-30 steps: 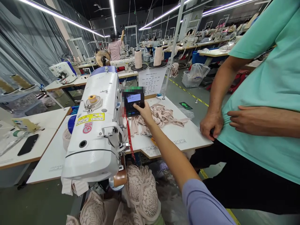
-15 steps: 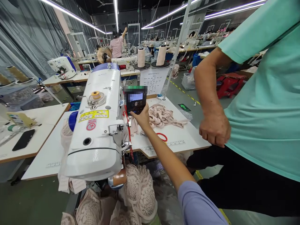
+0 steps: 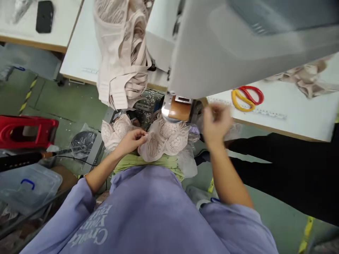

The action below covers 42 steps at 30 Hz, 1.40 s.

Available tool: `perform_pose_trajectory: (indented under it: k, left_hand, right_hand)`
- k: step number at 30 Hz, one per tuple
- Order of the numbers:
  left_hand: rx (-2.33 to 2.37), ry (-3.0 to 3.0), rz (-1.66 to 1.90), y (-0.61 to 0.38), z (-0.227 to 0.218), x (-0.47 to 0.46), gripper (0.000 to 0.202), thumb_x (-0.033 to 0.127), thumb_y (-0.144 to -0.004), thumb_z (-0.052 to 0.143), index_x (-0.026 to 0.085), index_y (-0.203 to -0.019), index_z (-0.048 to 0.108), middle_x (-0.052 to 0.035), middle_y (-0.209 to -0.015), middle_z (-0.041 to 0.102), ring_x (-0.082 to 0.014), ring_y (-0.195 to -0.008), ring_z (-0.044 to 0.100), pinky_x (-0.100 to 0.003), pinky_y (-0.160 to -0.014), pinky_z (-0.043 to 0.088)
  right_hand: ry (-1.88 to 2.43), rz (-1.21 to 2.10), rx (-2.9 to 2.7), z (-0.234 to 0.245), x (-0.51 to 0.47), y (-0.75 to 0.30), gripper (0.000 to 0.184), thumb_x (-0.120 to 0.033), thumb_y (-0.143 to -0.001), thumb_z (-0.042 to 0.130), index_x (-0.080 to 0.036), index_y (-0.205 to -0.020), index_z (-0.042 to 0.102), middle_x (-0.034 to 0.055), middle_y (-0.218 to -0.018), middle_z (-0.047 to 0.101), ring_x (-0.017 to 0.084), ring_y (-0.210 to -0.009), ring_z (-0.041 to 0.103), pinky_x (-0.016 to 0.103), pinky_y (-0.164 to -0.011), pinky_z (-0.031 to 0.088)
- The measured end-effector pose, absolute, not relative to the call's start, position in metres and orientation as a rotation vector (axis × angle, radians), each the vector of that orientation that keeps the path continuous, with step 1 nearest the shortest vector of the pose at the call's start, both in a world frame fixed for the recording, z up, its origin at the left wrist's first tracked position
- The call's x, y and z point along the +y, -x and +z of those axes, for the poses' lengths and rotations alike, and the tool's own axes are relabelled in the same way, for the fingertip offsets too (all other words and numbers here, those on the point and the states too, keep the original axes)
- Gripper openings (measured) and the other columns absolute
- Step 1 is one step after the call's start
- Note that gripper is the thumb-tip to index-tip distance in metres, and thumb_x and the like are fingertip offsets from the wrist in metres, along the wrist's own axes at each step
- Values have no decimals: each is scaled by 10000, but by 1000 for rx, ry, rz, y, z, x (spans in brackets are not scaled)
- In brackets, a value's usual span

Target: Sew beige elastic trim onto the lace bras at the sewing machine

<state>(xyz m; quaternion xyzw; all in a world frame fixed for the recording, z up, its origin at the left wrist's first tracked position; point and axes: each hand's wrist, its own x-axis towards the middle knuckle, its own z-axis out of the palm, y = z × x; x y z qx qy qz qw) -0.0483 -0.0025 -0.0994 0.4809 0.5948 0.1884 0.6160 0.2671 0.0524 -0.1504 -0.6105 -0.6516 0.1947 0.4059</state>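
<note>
I look straight down at my lap. My left hand rests with its fingers closed on beige lace bra pieces piled on my lap. My right hand hangs in the air below the white sewing machine. It is smeared by motion, so its fingers are unclear. A brown knob juts out under the machine's near end, just left of my right hand. More beige garments hang over the table edge at upper left.
Red and yellow scissor handles lie on the white table at right, near loose beige straps. A black phone lies on the far-left table. A red stool and a clear plastic bin stand on the green floor. Another person's dark trousers are at right.
My view has swung down from the control panel to my lap. My right hand has left the panel and dropped below the machine. My left hand has come into view on the lace pieces.
</note>
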Motion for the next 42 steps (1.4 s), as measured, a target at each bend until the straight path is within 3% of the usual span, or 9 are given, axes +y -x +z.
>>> perform_pose_trajectory:
  k: [2, 7, 9, 12, 16, 30, 36, 40, 42]
  left_hand:
    - [1280, -1061, 480, 48, -96, -6, 359, 479, -804, 687, 154, -954, 653, 18, -720, 564, -92, -583, 447, -207, -540, 324]
    - [1132, -995, 539, 44, -77, -12, 315, 418, -807, 725, 151, -960, 659, 22, -730, 564, -81, -596, 450, -205, -556, 326]
    - [1117, -970, 534, 43, -71, -13, 313, 410, -797, 735, 152, -958, 663, 21, -745, 579, -80, -606, 463, -207, -574, 347]
    - [1136, -932, 563, 45, -66, -15, 327, 405, -756, 762, 154, -942, 667, 17, -769, 605, -86, -630, 495, -210, -597, 377]
    - [1199, -937, 627, 53, -67, -14, 329, 403, -710, 775, 152, -897, 675, 5, -785, 623, -103, -664, 524, -224, -622, 399]
    - [1230, -1334, 489, 71, -88, -4, 324, 510, -864, 640, 188, -890, 633, 9, -817, 584, -150, -780, 530, -259, -745, 413]
    - [1186, -1525, 405, 65, -56, -9, 359, 528, -908, 557, 184, -810, 585, 25, -679, 508, -129, -614, 455, -232, -575, 353]
    - [1117, -1664, 371, 42, -39, -15, 334, 482, -937, 521, 183, -816, 610, -7, -710, 583, -148, -635, 509, -246, -580, 362]
    - [1048, -1759, 397, 24, -31, -18, 311, 446, -947, 504, 183, -846, 637, -24, -741, 621, -167, -672, 539, -262, -606, 375]
  right_hand:
    - [1446, 632, -1796, -171, 6, -248, 319, -445, -947, 562, -186, -1107, 655, 101, -1064, 686, 223, -1000, 646, 416, -931, 521]
    - [1543, 1001, -1889, -209, -40, -215, 692, -525, -851, 630, -140, -1407, 483, 210, -1424, 512, 325, -1340, 473, 499, -1104, 401]
    - [1540, 1095, -1953, -207, -36, -213, 657, -522, -857, 625, -155, -1389, 512, 188, -1401, 539, 318, -1311, 493, 486, -1101, 389]
    - [1426, 1293, -2126, -192, -31, -218, 452, -515, -855, 634, -173, -1148, 670, 117, -1111, 676, 269, -1032, 608, 412, -927, 467]
    - [1283, 1602, -2109, -164, -38, -230, 370, -527, -870, 610, -165, -846, 681, 15, -770, 618, 162, -717, 538, 276, -669, 426]
    - [1361, 1690, -1444, -82, -69, -247, 390, -552, -826, 677, -164, -808, 716, 8, -725, 621, 147, -683, 526, 264, -640, 402]
    - [1408, 1590, -1566, -86, -71, -253, 379, -521, -877, 614, -169, -777, 712, 11, -709, 656, 153, -663, 561, 268, -646, 436]
    - [1583, 1375, -1879, -82, -61, -260, 324, -454, -887, 615, -216, -1078, 725, 67, -1021, 724, 229, -865, 658, 364, -811, 508]
    - [1593, 1143, -1922, -71, -54, -255, 551, -468, -857, 666, -261, -1359, 577, 110, -1348, 609, 289, -1150, 612, 448, -995, 470]
